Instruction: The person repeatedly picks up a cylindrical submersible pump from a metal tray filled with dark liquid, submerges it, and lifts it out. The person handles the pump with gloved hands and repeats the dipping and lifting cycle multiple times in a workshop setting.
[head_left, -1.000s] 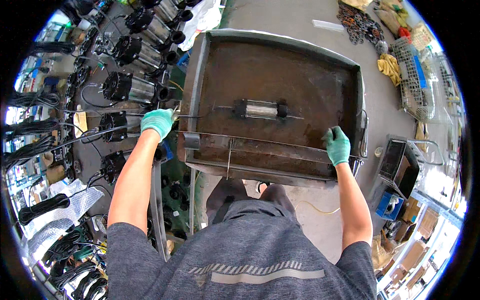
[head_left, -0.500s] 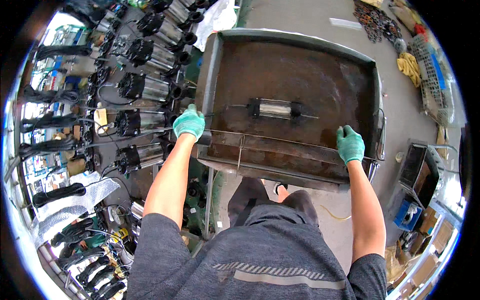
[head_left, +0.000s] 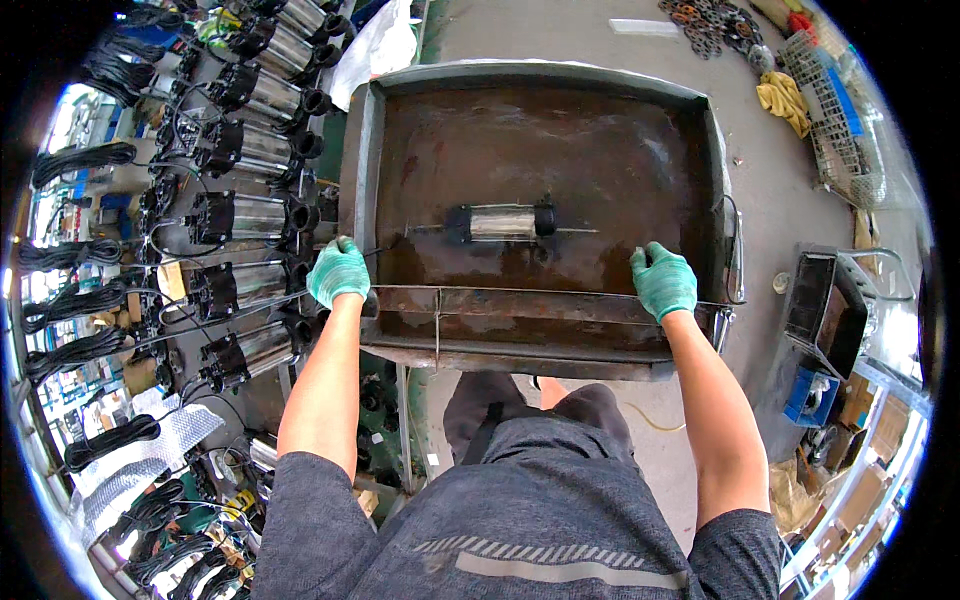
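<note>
A large brown, stained metal tray with raised grey walls stands in front of me. Inside it lies a shiny cylinder with black ends, a thin rod sticking out on either side. Across the tray's near part runs a thin metal bar. My left hand, in a green glove, is closed at the tray's left wall, near the bar's left end; its grip is partly hidden. My right hand, gloved alike, has curled fingers over the tray's right part beside the bar. Whatever lies inside those fingers cannot be made out.
Along the left stand several silver-and-black motor-like units with coiled black cables. To the right are a dark metal box, a blue bin and a wire basket. A yellow cloth and dark rings lie farther back.
The whole view has turned and shifted, so tray and hands appear farther left. Both hands keep about the same places on the tray; the cylinder still lies inside it.
</note>
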